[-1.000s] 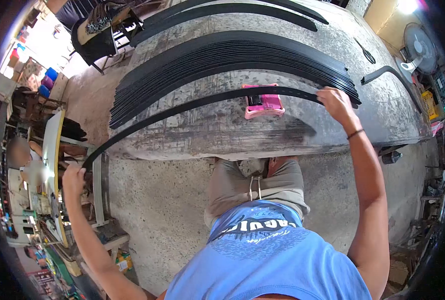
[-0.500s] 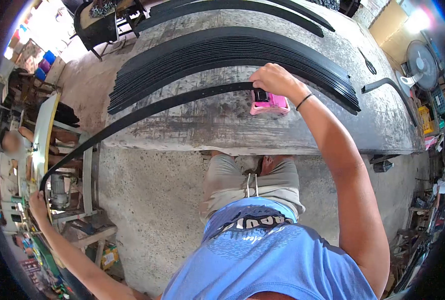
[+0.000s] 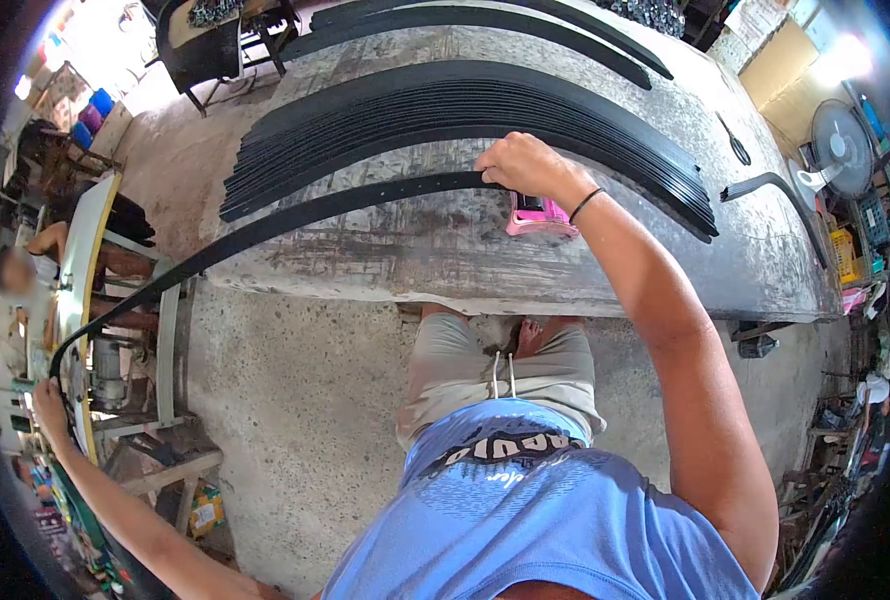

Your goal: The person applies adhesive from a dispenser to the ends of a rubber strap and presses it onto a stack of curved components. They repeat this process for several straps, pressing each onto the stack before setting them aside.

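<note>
Head view: left hand (image 3: pixel 51 408) was clamped on black strap (image 3: pixel 265 222), right hand (image 3: pixel 530 163) clamped on it too, hands well apart. Strap arched over worktop (image 3: pixel 415 255) and past its left side. Pink tray (image 3: pixel 537 218), partly hidden by right hand, held a black object (image 3: pixel 530 201). Yellow crate (image 3: pixel 844 255) sat right of worktop, contents unclear.

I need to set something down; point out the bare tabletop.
Bare table: between the held strip and the near edge; also between the stacked strips and the bent strip at right. Crowded: around the right hand, between stack and pink object.
</note>
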Tool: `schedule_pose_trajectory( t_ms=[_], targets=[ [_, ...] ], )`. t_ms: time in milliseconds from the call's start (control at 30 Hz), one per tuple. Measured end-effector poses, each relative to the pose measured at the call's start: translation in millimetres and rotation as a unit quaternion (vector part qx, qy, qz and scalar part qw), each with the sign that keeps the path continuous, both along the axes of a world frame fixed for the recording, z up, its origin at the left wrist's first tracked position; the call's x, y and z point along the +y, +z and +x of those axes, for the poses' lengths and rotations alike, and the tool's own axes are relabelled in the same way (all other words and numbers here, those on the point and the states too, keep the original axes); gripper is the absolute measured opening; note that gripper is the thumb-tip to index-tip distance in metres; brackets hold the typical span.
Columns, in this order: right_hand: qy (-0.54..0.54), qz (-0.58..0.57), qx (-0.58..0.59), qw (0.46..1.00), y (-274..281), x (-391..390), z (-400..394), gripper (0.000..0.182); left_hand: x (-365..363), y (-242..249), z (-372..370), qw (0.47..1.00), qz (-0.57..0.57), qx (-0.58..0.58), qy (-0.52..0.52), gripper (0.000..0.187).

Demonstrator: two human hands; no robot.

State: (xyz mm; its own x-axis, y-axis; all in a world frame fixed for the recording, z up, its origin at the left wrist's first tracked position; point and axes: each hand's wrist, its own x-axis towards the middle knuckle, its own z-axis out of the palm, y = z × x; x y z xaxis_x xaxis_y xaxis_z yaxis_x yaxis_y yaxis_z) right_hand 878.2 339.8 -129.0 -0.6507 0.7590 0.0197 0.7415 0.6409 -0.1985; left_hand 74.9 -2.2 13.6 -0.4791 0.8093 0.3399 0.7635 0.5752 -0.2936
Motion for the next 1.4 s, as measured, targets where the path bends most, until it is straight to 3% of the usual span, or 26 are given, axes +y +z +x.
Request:
schedule_pose_trajectory(
  t_ms=[133,267,367,500,600,833,867,967,1100,1167,1300,1367,1400],
  targets=[
    [0.006,-0.003,0.02,1.0,8,-7,-5,0.019,-9,-11,-38,0.998,0.064,-0.009,-0.026,0.031],
    [0.012,0.013,0.033,0.999,17,-7,7,0.018,8,-7,15,0.997,0.067,-0.034,0.005,0.03],
    [-0.004,0.005,0.021,1.0,17,-6,24,0.017,19,-15,19,1.0,0.012,-0.005,-0.013,0.031],
    [-0.007,-0.001,0.024,1.0,8,-5,35,0.019,29,-32,12,0.997,0.053,0.023,-0.053,0.029],
    [-0.016,0.004,0.035,0.999,5,-5,33,0.02,31,-27,-9,0.998,0.043,-0.028,-0.032,0.029],
    [0.007,-0.011,0.054,0.998,3,0,11,0.02,16,7,-23,0.999,-0.009,-0.018,0.032,0.032],
    [0.008,-0.01,0.054,0.998,2,0,9,0.02,13,2,-26,0.998,0.065,-0.004,0.015,0.032],
    [0.004,-0.01,0.062,0.998,2,0,5,0.02,7,11,-32,0.998,0.028,0.032,0.043,0.032],
    [0.004,-0.001,0.061,0.998,2,0,3,0.02,5,7,-50,0.993,0.085,0.072,-0.031,0.031],
    [0.006,-0.005,0.054,0.999,4,-1,2,0.021,6,12,-49,0.995,0.047,0.081,0.031,0.031],
    [0.007,-0.017,0.061,0.998,5,-1,1,0.021,10,19,-62,0.997,0.06,0.055,0.007,0.03],
    [0.006,-0.015,0.062,0.998,2,0,0,0.02,18,28,-36,0.996,0.047,0.031,0.073,0.031],
    [0.004,-0.014,0.063,0.998,1,0,0,0.02,15,25,-61,0.996,0.049,0.031,0.072,0.031]
  ],
)
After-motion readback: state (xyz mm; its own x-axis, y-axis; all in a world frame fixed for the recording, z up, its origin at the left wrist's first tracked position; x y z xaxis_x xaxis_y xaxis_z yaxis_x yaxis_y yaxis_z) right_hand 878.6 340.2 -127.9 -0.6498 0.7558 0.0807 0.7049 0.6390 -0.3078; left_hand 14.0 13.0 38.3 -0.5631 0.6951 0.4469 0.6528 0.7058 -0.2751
